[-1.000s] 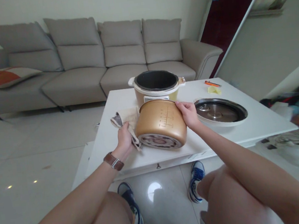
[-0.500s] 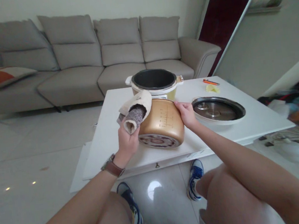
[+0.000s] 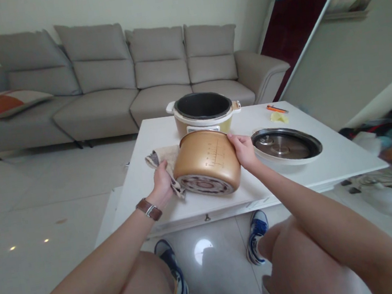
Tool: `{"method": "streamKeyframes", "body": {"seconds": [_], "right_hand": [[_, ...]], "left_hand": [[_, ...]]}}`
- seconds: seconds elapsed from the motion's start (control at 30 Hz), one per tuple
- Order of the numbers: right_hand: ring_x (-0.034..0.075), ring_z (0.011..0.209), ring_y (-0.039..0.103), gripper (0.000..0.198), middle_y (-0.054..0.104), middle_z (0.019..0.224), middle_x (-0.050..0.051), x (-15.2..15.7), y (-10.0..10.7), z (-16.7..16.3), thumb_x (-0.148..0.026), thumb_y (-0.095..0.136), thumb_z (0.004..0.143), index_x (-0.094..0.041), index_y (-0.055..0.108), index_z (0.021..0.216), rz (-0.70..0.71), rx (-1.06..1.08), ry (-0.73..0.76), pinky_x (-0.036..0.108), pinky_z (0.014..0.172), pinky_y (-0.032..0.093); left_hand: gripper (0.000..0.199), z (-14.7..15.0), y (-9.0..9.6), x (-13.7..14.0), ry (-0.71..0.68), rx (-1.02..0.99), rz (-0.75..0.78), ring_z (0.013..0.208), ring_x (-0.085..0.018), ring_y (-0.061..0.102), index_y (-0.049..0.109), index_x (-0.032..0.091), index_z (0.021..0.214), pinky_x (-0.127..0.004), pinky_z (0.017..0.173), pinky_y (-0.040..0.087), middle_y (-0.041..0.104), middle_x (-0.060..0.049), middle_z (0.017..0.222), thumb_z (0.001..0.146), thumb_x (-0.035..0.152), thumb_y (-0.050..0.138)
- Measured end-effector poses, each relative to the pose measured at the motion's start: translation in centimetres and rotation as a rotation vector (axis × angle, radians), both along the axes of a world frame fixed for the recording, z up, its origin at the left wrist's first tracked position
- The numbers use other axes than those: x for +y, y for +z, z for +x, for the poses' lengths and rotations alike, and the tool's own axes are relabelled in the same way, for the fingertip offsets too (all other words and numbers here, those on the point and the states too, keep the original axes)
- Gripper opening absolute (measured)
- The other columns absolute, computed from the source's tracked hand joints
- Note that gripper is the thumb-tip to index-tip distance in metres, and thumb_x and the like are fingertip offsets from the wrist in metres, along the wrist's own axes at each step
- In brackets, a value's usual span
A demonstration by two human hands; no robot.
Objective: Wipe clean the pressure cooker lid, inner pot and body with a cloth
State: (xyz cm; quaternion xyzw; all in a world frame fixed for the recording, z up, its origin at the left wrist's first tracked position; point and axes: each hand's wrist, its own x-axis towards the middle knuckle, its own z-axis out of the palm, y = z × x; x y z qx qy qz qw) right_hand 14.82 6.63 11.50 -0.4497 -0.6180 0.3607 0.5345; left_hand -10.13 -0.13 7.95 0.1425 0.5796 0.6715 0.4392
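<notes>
A gold rice cooker inner pot [image 3: 206,160] is tilted above the white table, its stained underside facing me. My right hand [image 3: 244,151] grips the pot's rim on the right side, thumb on the outer wall. In my left hand [image 3: 162,182] is a beige and grey cloth [image 3: 168,156], closed in the fingers and lying against the pot's left side. Behind the pot stands the rice cooker body [image 3: 204,110], its dark cavity uncovered. Right of my right hand the round cooker lid [image 3: 285,145] rests with its metal inner face up.
The white table [image 3: 313,170] has a drawer knob [image 3: 207,217] at its front edge. An orange cutter [image 3: 277,108] and a yellow scrap [image 3: 279,117] lie at its far right. A grey sofa [image 3: 161,96] stands beyond. Assorted items clutter the floor at right.
My left hand has shifted down and left with the cloth, from the pot's upper left to its lower side. The cloth now hangs flatter. The right hand keeps its hold.
</notes>
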Motion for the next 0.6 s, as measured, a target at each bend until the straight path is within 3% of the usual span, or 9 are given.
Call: {"method": "streamKeyframes", "body": {"seconds": [0.07, 0.13, 0.3, 0.43, 0.6], "right_hand": [[0.009, 0.056, 0.023, 0.061, 0.027, 0.055, -0.004, 0.1, -0.2, 0.1, -0.069, 0.061, 0.082, -0.022, 0.035, 0.053, 0.003, 0.002, 0.001, 0.028, 0.051, 0.017], [0.009, 0.055, 0.023, 0.062, 0.027, 0.055, -0.004, 0.3, -0.4, 0.1, -0.07, 0.061, 0.082, -0.022, 0.035, 0.052, -0.007, 0.004, -0.005, 0.028, 0.051, 0.017], [0.009, 0.054, 0.022, 0.062, 0.026, 0.055, -0.004, 0.3, -0.8, -0.2, -0.071, 0.058, 0.082, -0.023, 0.032, 0.052, -0.007, 0.01, 0.007, 0.029, 0.05, 0.016], [0.01, 0.054, 0.024, 0.064, 0.025, 0.055, -0.004, 0.1, -0.7, -0.6, -0.075, 0.057, 0.082, -0.024, 0.031, 0.053, -0.018, -0.016, 0.021, 0.029, 0.05, 0.017], [0.009, 0.053, 0.022, 0.066, 0.025, 0.054, -0.005, 0.0, -0.7, -0.7, -0.078, 0.056, 0.08, -0.024, 0.029, 0.052, -0.031, -0.024, 0.014, 0.029, 0.049, 0.016]], "left_hand": [[0.023, 0.0, -0.3, -0.1, -0.006, -0.063, -0.017, 0.083, -0.021, 0.072, 0.069, 0.013, 0.093, -0.031, 0.079, 0.057, 0.076, -0.007, 0.088, 0.084, 0.03, 0.056], [0.026, 0.0, -0.1, -0.3, -0.017, 0.005, 0.045, 0.085, -0.021, 0.072, 0.07, 0.013, 0.094, -0.031, 0.079, 0.057, 0.076, -0.007, 0.091, 0.084, 0.033, 0.057], [0.026, 0.0, 2.0, -1.6, 0.015, 0.463, 0.317, 0.11, -0.023, 0.068, 0.073, 0.016, 0.1, -0.033, 0.102, 0.052, 0.077, -0.006, 0.105, 0.086, 0.036, 0.063], [0.032, 0.2, 3.0, -2.7, -0.096, 0.716, 0.492, 0.118, -0.027, 0.067, 0.073, 0.014, 0.107, -0.037, 0.11, 0.048, 0.077, -0.011, 0.112, 0.085, 0.038, 0.07], [0.039, 0.0, 2.7, -2.6, -0.171, 0.695, 0.546, 0.118, -0.028, 0.069, 0.073, 0.014, 0.113, -0.038, 0.111, 0.049, 0.076, -0.013, 0.117, 0.087, 0.042, 0.069]]}}
